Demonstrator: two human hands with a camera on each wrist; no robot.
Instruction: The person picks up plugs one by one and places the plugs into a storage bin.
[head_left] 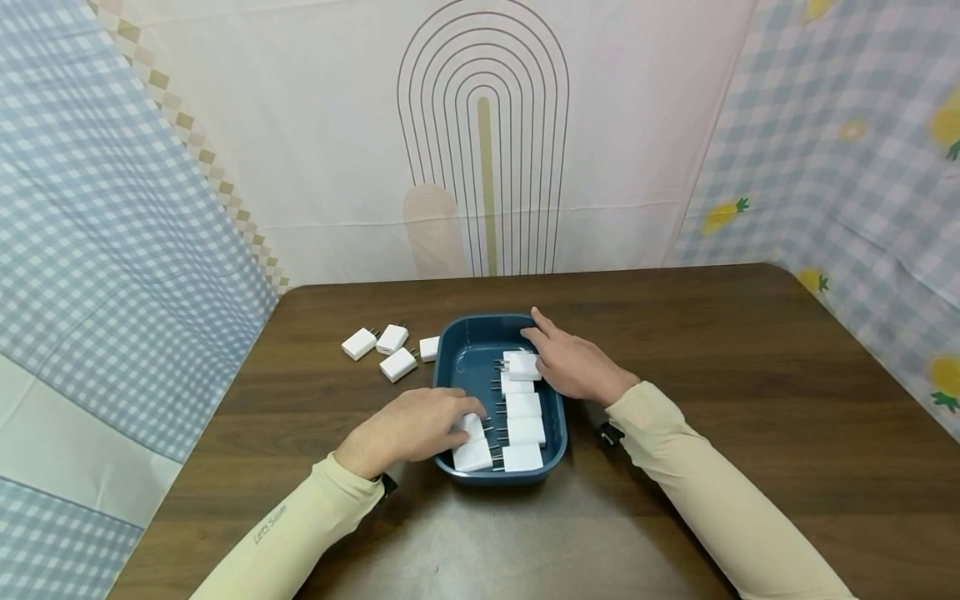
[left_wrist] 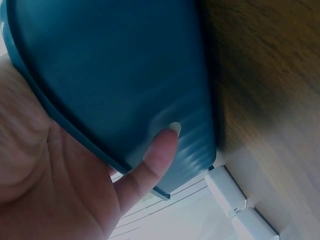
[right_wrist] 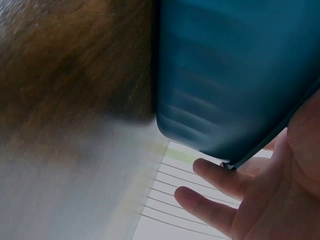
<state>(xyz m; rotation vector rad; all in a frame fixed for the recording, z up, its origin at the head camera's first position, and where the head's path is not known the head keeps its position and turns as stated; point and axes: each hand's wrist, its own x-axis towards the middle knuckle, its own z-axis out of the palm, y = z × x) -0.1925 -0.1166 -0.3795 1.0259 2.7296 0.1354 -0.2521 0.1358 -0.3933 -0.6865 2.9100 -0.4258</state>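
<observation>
A dark blue plastic tray (head_left: 474, 335) holds several white plug-in chargers. Along its right side they form a column, prongs pointing left, with one charger (head_left: 524, 367) lying over others near the top. My left hand (head_left: 416, 423) reaches over the left wall and pinches a white charger (head_left: 472, 426) between thumb and fingers, just above another charger (head_left: 472, 456) at the near left. One finger (left_wrist: 160, 152) lies against the tray's outside in the left wrist view. My right hand (head_left: 573, 362) rests over the right rim, with two fingers (right_wrist: 207, 207) extended outside the wall.
Left of the tray, loose white chargers lie on the brown wooden table (head_left: 712, 350): one charger (head_left: 429, 348) beside the wall, others (head_left: 397, 364) farther left. A patterned cloth (head_left: 337, 150) hangs behind the table's far edge.
</observation>
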